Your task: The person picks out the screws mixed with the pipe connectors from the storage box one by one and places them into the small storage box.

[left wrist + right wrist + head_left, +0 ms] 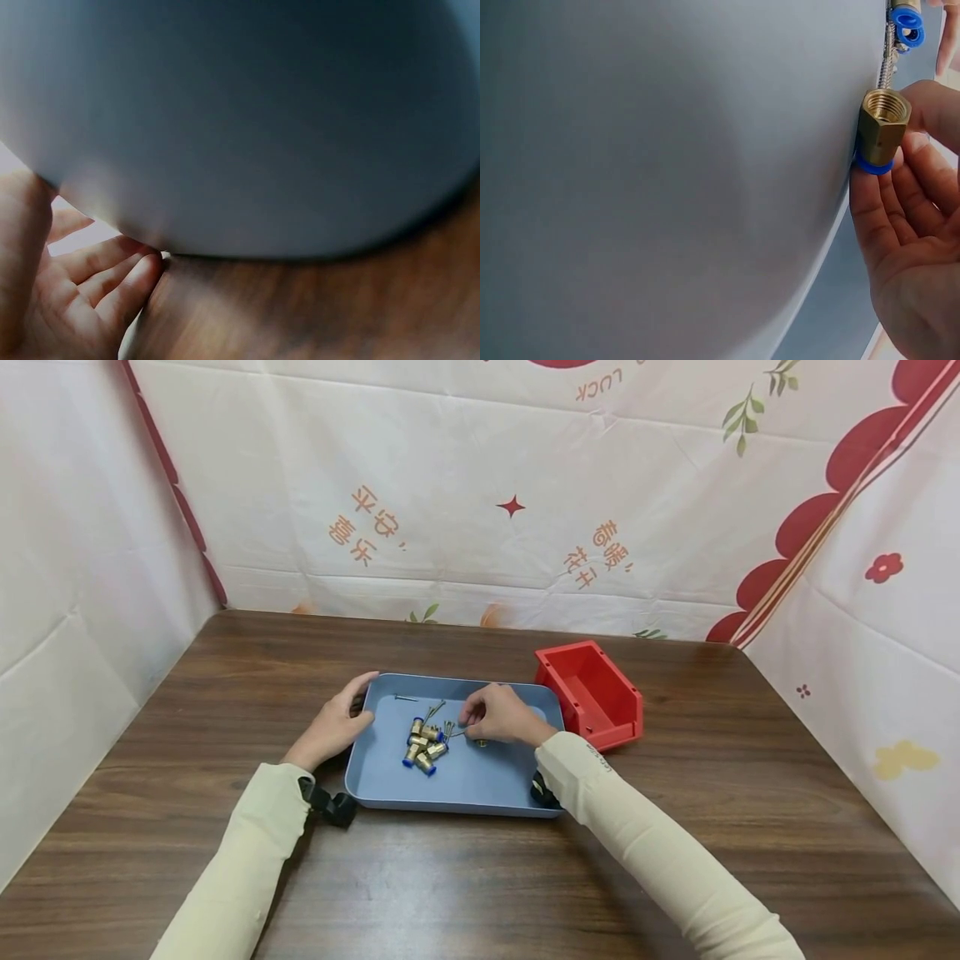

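My left hand (330, 731) holds the left edge of a blue-grey tray (480, 785), thumb at the rim; in the left wrist view its fingers (124, 289) touch the outer wall. Over the tray, my right hand (501, 713) pinches a thin screw (458, 734) between thumb and fingertips; part of it is hidden. Just below that hand lies a brass fitting with a blue ring (881, 131), mostly covered in the head view. Left of it, several brass fittings (425, 762) form a loose heap, with several screws (432, 712) beside them.
One lone screw (406, 697) lies near the tray's far left side. A red bin (600, 693) stands against the tray's right side, with a small piece near its front. Brown wooden table (450, 877) surrounds both, and a printed cloth (450, 468) hangs behind.
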A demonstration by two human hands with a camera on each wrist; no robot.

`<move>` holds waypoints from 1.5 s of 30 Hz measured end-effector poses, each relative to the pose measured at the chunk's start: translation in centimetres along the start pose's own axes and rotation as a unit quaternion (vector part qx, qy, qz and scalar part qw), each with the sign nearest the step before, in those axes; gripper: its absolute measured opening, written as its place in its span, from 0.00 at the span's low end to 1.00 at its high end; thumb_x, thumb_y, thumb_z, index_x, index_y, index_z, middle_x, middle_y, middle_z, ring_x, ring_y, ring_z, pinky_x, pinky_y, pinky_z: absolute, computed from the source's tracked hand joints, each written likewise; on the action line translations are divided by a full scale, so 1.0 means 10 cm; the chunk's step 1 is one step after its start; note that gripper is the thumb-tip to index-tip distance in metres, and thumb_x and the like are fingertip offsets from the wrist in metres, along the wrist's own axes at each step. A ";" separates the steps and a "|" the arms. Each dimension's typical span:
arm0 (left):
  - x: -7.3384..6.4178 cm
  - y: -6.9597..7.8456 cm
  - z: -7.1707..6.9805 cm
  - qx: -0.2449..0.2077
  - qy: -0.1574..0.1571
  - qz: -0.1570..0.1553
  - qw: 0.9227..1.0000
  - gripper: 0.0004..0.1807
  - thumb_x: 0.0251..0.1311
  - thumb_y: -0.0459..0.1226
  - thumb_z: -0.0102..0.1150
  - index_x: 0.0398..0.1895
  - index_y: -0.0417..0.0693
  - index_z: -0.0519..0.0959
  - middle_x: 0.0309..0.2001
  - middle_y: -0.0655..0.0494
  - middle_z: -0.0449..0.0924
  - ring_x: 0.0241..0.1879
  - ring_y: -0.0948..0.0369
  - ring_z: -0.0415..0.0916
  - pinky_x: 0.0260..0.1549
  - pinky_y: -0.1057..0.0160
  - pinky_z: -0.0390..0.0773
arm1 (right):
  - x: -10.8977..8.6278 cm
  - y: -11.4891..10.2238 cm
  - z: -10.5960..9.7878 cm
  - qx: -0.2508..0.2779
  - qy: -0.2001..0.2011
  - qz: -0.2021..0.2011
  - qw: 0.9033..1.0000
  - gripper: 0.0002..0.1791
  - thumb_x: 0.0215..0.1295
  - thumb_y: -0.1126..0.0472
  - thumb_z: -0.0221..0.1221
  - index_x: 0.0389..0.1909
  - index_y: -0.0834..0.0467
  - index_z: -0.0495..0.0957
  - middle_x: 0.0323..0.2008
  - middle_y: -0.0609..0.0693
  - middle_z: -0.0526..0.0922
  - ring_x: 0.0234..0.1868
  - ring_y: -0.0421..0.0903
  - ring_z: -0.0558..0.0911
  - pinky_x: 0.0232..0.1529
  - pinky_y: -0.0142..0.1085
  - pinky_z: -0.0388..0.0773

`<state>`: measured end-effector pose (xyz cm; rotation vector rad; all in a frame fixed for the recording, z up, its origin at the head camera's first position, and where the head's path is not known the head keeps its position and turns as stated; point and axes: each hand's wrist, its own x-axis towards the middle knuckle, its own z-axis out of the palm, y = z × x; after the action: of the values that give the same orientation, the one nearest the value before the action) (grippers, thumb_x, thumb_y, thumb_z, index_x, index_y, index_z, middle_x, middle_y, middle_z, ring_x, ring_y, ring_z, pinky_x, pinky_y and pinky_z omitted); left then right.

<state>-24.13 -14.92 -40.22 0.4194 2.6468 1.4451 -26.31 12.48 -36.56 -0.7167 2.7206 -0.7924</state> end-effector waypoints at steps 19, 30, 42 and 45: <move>0.00 0.01 0.04 0.002 0.016 -0.014 1.000 0.34 0.64 0.34 0.42 0.75 0.51 0.51 0.70 0.39 0.57 0.67 0.43 0.60 0.61 0.41 0.64 | -0.01 0.00 0.04 -0.028 0.020 -0.001 0.999 0.03 0.53 0.68 0.62 0.28 0.59 0.83 0.25 0.48 0.81 0.25 0.39 0.75 0.29 0.27 0.74; 0.03 -0.02 0.06 0.002 0.036 -0.008 0.999 0.33 0.63 0.33 0.42 0.74 0.50 0.54 0.68 0.38 0.60 0.65 0.43 0.62 0.61 0.42 0.64 | -0.02 0.03 -0.11 -0.016 0.034 0.013 0.999 0.03 0.54 0.66 0.64 0.30 0.59 0.84 0.27 0.50 0.84 0.26 0.42 0.77 0.31 0.29 0.78; 0.01 -0.01 0.04 -0.020 0.028 0.000 0.999 0.34 0.63 0.32 0.42 0.74 0.47 0.53 0.67 0.36 0.61 0.64 0.42 0.63 0.60 0.42 0.65 | -0.11 0.04 -0.31 -0.015 0.048 0.028 0.998 0.09 0.51 0.65 0.66 0.36 0.60 0.85 0.30 0.50 0.85 0.27 0.43 0.78 0.35 0.31 0.81; 0.01 -0.01 0.05 -0.019 0.027 -0.001 0.999 0.34 0.63 0.32 0.42 0.74 0.48 0.53 0.67 0.37 0.61 0.64 0.42 0.63 0.60 0.42 0.65 | -0.13 0.04 -0.34 -0.017 0.047 0.030 0.998 0.09 0.52 0.65 0.65 0.36 0.60 0.85 0.31 0.51 0.85 0.28 0.44 0.79 0.35 0.32 0.80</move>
<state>-24.16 -14.54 -40.55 0.3801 2.6564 1.5251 -26.48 14.93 -33.87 -0.6160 2.8315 -0.7874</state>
